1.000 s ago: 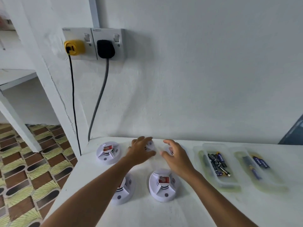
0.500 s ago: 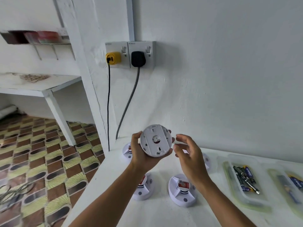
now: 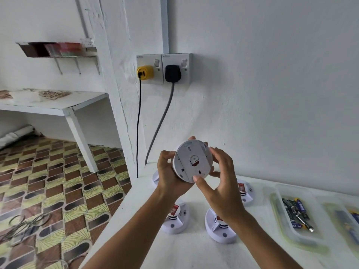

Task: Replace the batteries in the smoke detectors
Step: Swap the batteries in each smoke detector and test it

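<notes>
Above the surface: you hold one smoke detector (image 3: 192, 161) up in front of the wall, its flat back plate turned toward you
Left hand: your left hand (image 3: 169, 171) cups the body from the left, fingers (image 3: 191, 138) curled round its far rim, clenched on it
Right hand: your right hand (image 3: 217, 183) has now closed onto the back plate, thumb at the lower edge and fingertips on the right rim; half a second ago it hung open just beside the detector
Meaning: with both hands on, you look set to twist the plate off and reach the battery bay, which is not yet open
Waiting below: three other detectors (image 3: 175, 220) rest on the white surface (image 3: 186, 253)
Supplies: batteries (image 3: 295, 212) lie in a clear tray (image 3: 303, 239) to your right, untouched
</notes>
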### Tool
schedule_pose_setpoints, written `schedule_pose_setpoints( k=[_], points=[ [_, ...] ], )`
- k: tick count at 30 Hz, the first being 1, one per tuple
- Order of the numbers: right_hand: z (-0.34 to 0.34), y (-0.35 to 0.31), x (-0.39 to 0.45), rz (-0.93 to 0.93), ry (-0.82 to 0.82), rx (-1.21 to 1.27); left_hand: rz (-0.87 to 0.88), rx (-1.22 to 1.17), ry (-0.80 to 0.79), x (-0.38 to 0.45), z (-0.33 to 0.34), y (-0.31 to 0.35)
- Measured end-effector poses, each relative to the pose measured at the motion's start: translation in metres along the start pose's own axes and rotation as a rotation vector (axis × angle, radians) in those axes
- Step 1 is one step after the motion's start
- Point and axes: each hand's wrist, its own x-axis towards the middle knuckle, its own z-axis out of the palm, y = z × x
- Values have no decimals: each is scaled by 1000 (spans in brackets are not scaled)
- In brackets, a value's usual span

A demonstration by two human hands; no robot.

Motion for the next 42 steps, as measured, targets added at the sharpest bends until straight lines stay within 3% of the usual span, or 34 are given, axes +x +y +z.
schedule_pose_setpoints(
  k=[13, 42],
  points=[
    [2, -2, -2, -59, 0, -55, 11, 23, -44, 1, 3, -1],
    [10, 7, 11, -43, 46, -21, -18, 20, 68, 5, -11, 3]
  ],
)
